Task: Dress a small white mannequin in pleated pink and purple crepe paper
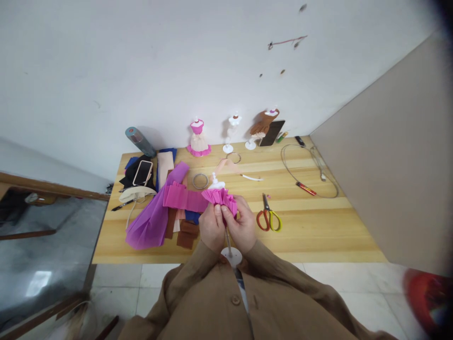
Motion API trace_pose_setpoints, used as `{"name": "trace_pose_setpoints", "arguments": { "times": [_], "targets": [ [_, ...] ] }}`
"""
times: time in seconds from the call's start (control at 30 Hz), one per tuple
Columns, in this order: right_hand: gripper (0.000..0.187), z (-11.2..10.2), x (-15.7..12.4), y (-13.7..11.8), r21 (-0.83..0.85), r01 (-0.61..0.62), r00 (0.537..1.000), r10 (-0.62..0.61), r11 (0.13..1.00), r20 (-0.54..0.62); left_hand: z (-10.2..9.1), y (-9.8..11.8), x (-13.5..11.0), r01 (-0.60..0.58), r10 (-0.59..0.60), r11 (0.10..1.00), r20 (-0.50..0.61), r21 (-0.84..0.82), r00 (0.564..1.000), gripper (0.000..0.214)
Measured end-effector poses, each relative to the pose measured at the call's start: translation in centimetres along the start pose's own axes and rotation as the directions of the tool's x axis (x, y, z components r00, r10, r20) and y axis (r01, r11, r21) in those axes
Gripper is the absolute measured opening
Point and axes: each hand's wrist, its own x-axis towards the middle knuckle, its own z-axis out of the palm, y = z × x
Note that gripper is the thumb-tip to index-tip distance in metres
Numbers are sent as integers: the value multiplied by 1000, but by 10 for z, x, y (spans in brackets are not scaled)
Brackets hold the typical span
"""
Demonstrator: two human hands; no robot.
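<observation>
My left hand (211, 228) and my right hand (243, 225) are both closed round a small white doll stand (231, 255), tipped towards me with its round base near my chest. A ruffled pink crepe-paper skirt (221, 197) is gathered around the stand's white bust (215, 183), and my fingers pinch its folds. A pink paper strip (184, 197) trails left from the skirt across the wooden table (311, 222). Both sleeves are tan.
Red and yellow scissors (268, 219) lie right of my hands. Purple crepe paper (152, 221), brown pieces (186, 232), a phone (142, 172), a tape ring (200, 181) and a cable (311, 172) are on the table. Three dressed mini mannequins (198, 138) stand at the back wall.
</observation>
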Motion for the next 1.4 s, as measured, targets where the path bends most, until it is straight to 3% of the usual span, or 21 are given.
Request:
{"name": "trace_pose_setpoints", "arguments": {
  "times": [0.23, 0.37, 0.73, 0.97, 1.4],
  "targets": [
    [9, -2, 3, 0, 100, -61, 997, 56, 993, 49, 0, -1, 2, -7, 7, 999, -11, -36, 1000, 35],
    [11, -3, 4, 6, 186, -179, 983, 170, 966, 65, -2, -2, 2, 2, -1, 999, 8, -38, 1000, 36],
    [7, -1, 1, 9, 190, -114, 993, 105, 975, 60, -1, 0, 1, 18, -19, 999, -19, -42, 1000, 36],
    [12, 2, 1, 11, 274, -274, 961, 269, 922, 58, -3, 2, 2, 27, -27, 1000, 6, -13, 1000, 36],
    [12, 2, 2, 8, 308, -357, 932, 358, 882, 57, 5, 0, 0, -24, 24, 1000, -70, -6, 997, 38]
  ]
}}
